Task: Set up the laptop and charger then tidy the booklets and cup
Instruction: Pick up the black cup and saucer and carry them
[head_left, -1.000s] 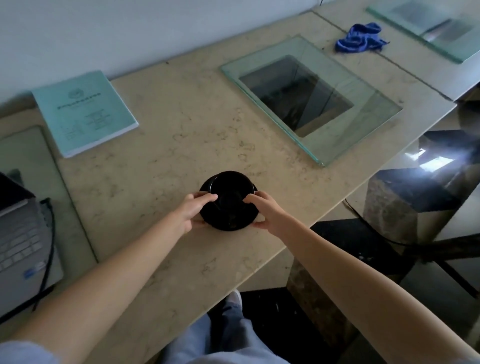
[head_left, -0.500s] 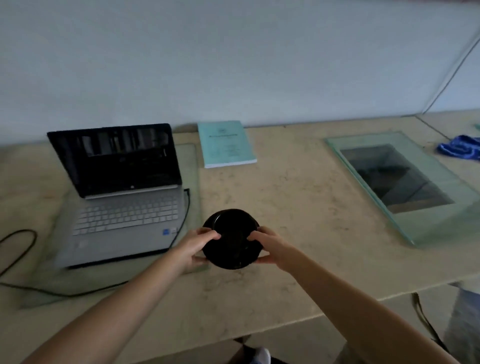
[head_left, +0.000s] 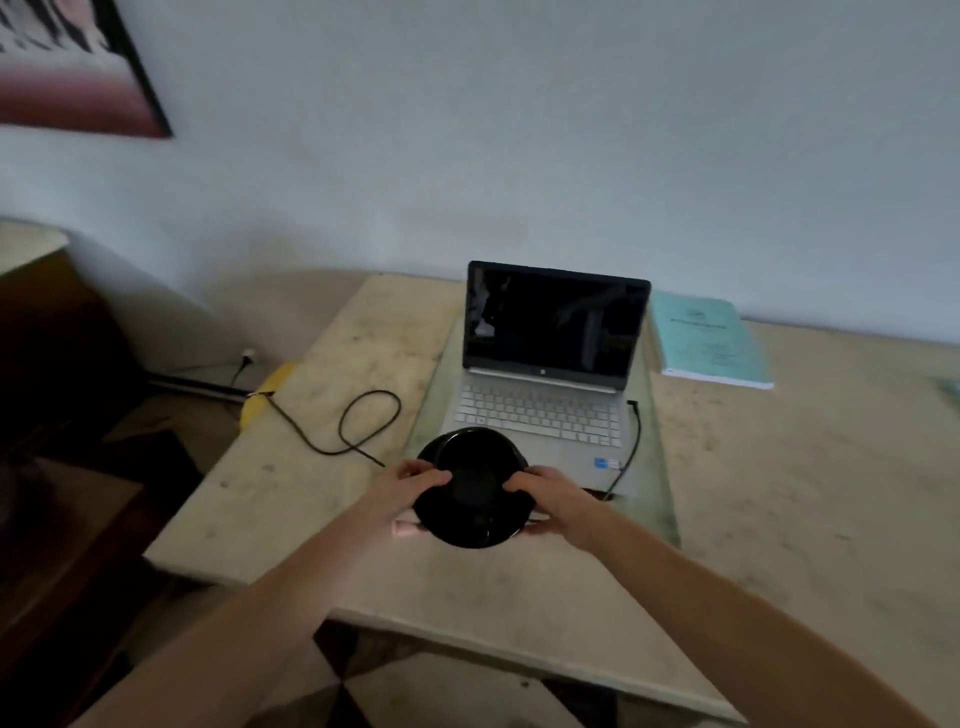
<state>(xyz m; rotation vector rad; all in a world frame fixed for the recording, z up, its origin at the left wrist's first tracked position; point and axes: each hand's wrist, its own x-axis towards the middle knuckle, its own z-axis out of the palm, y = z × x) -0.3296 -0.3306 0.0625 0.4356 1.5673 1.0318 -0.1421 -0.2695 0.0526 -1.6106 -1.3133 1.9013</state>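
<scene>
cup (head_left: 471, 488): glossy black | table (head_left: 779, 493): matt mottled stone | laptop (head_left: 545, 384): matt silvery | booklet (head_left: 706, 340): paper

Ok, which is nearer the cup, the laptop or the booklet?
The laptop, just behind the cup; the teal booklet lies farther off to the right.

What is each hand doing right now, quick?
Left hand: holding the black cup by its left side.
Right hand: holding the same cup by its right side.

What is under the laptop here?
A glass pane lies under the laptop, its edges showing on both sides, on the table. The cup, gripped by the left hand and right hand, covers the laptop's front corner and the pane there.
</scene>
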